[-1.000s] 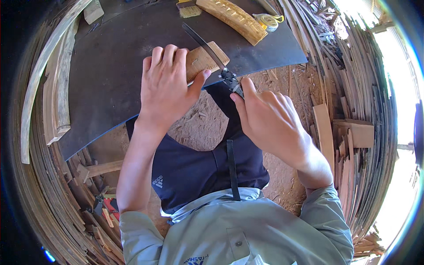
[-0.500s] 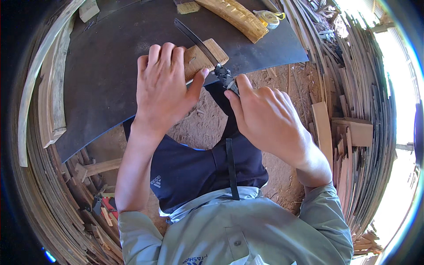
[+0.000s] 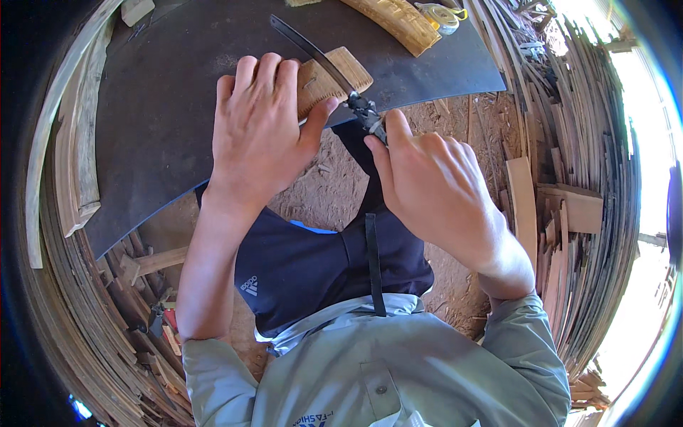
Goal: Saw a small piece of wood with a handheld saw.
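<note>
**Two hands at a small wooden block on a dark desk**

Fingers (image 3: 267, 78) of the left hand (image 3: 260, 135) lie flat and spread over the near end of a small wooden block (image 3: 334, 77), pressing it down on the dark desk (image 3: 163, 128); the thumb reaches out to the right and touches the block's lower edge. That hand is open, palm down, not wrapped around anything.

Right hand (image 3: 434, 188) sits just to the right of the block, its fingers curled tight around the handle of a slim dark blade tool (image 3: 320, 55). Only a little of the handle shows between thumb and forefinger. The blade runs up and to the left from the grip, crossing over the far corner of the block and ending over the desk beyond it.

The block lies near the front edge of the desk, tilted, pale and ribbed on its top face. Farther back on the desk rests a long curved piece of carved wood (image 3: 398, 21), and beside it a yellow tape measure (image 3: 445, 16). A small offcut (image 3: 136, 8) sits at the far left corner.

Below the desk edge the ground is covered in sawdust (image 3: 320, 192). Stacks of thin wooden strips (image 3: 569, 178) ring the scene on both sides.
</note>
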The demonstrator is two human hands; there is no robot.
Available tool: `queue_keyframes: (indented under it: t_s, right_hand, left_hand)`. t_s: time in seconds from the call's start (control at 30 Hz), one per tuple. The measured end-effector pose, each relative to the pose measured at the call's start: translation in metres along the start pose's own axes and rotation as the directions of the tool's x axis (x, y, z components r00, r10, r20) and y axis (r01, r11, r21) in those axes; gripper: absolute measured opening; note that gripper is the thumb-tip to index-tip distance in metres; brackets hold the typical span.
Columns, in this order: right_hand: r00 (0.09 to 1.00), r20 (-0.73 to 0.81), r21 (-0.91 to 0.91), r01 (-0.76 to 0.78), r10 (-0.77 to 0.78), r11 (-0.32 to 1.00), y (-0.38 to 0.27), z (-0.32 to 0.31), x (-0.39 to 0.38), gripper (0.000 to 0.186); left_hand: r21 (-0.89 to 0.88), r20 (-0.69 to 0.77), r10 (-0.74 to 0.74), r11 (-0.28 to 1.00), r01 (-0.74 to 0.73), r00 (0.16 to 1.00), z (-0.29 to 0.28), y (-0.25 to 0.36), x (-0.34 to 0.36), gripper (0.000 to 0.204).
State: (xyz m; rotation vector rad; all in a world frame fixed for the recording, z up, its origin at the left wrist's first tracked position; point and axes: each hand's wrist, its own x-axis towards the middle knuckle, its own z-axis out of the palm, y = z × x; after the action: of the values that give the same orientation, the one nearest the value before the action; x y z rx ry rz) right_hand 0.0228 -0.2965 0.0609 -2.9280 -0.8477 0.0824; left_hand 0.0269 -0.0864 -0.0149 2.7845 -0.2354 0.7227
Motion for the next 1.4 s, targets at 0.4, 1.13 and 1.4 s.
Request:
queue_keyframes:
  t_s: [0.4, 1.13, 1.4]
  right_hand:
    - [0.995, -0.052, 0.012, 0.083, -0.082, 0.996, -0.001, -0.003, -0.006, 0.029]
    - [0.990, -0.083, 0.055, 0.123, -0.118, 0.991, 0.003, -0.007, 0.004, 0.029]
    - [0.999, 0.036, 0.035, 0.032, -0.033, 0.999, 0.004, -0.013, 0.009, 0.031]
  left_hand:
    - [0.003, -0.002, 0.010, 1.000, -0.010, 1.000, 0.000, 0.001, -0.001, 0.050]
    - [0.048, -0.064, 0.051, 0.998, -0.048, 0.997, 0.004, 0.000, -0.002, 0.049]
    - [0.045, -0.115, 0.077, 0.996, -0.072, 0.990, 0.006, 0.000, 0.000, 0.042]
